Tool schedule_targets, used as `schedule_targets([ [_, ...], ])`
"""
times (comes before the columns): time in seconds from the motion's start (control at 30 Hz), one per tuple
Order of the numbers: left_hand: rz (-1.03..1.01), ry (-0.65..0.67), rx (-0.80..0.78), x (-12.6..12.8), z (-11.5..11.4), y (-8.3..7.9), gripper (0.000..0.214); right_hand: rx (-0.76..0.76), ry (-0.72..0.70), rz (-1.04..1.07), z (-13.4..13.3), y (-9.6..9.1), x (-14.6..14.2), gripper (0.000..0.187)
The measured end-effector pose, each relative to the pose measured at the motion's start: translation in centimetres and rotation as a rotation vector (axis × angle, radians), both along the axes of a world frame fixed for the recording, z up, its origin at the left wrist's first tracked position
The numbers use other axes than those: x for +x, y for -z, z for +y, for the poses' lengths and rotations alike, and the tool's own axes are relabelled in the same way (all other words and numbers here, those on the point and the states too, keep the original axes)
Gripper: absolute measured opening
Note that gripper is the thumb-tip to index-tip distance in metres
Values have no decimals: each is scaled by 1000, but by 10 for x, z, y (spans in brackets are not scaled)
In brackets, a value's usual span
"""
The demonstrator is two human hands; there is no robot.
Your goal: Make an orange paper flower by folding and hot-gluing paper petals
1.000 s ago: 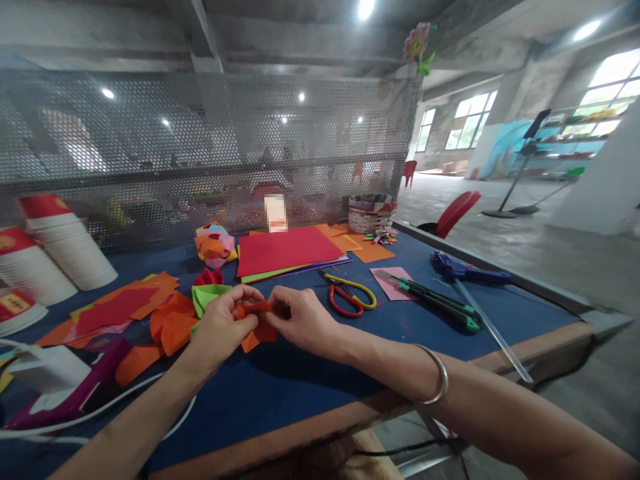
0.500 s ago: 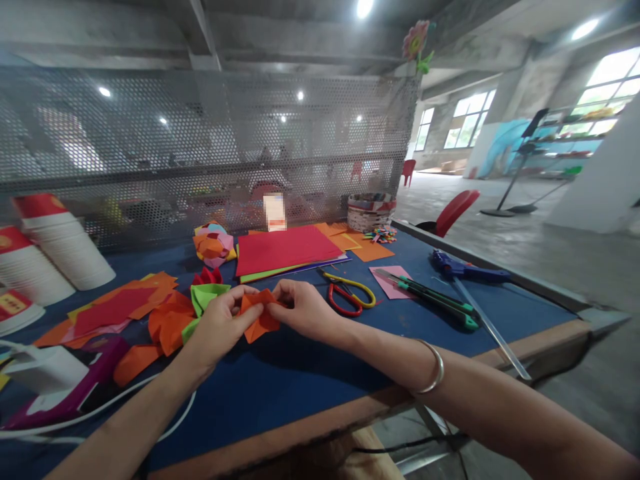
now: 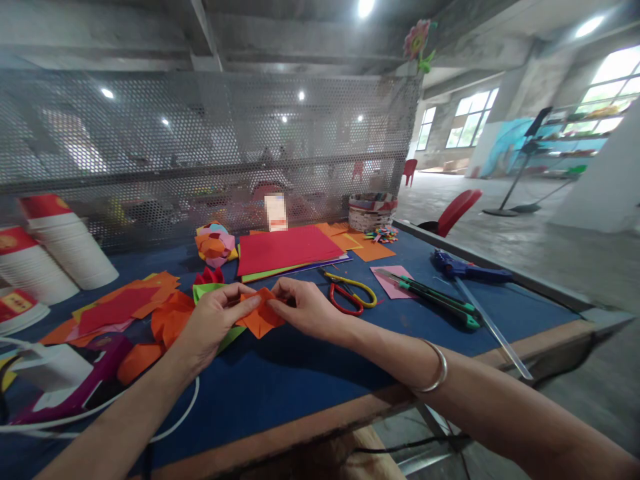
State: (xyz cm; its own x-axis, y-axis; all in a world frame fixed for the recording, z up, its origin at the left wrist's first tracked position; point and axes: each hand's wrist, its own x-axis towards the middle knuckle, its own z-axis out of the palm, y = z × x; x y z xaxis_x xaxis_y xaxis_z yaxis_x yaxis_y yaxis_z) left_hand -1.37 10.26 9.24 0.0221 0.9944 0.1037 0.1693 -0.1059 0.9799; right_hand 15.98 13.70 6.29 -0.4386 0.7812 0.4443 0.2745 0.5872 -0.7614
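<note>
Both hands meet over the blue table (image 3: 300, 393) on a small folded orange paper piece (image 3: 260, 317). My left hand (image 3: 213, 323) pinches its left side with thumb and fingers closed. My right hand (image 3: 305, 308) pinches its right upper edge; a metal bangle sits on that wrist. The paper is held just above the table surface. A green folded paper (image 3: 210, 291) lies right behind my left hand, and a pile of orange paper pieces (image 3: 170, 319) lies to its left.
Scissors (image 3: 350, 293), a green-handled knife (image 3: 435, 297), a blue glue gun (image 3: 467, 272) and a ruler lie to the right. A red paper stack (image 3: 287, 250), a paper flower (image 3: 215, 245) and a small basket (image 3: 371, 212) sit by the mesh screen. Paper cups (image 3: 55, 250) and a white cable are on the left.
The orange paper has been turned and spread flatter between the fingers. Both hands have shifted slightly away from me and lower toward the table.
</note>
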Motion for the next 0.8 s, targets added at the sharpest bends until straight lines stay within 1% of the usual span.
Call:
schedule_targets([
  [0.07,-2,12,-25,-2,0,-1,31,25,-2,5,-1,0,0,10],
  [0.13,15,7,-18,-3,0,-1,31,46,0,5,-1,0,1,10],
  [0.3,36,-21,63,-1,2,2,31,94,3,-30,-3,-1,1,7],
  [0.43,89,-30,112,1,3,3,30,91,9,-51,-4,-2,1,7],
  [0.53,102,-37,94,0,3,2,31,80,-5,-39,-4,-1,1,9],
  [0.63,83,-29,68,-2,3,2,33,68,-31,18,-5,-1,1,9],
  [0.7,70,-20,62,-3,3,3,32,57,-40,60,-5,-1,1,6],
  [0.8,28,-1,51,-3,4,4,30,53,-37,90,-6,-2,0,9],
])
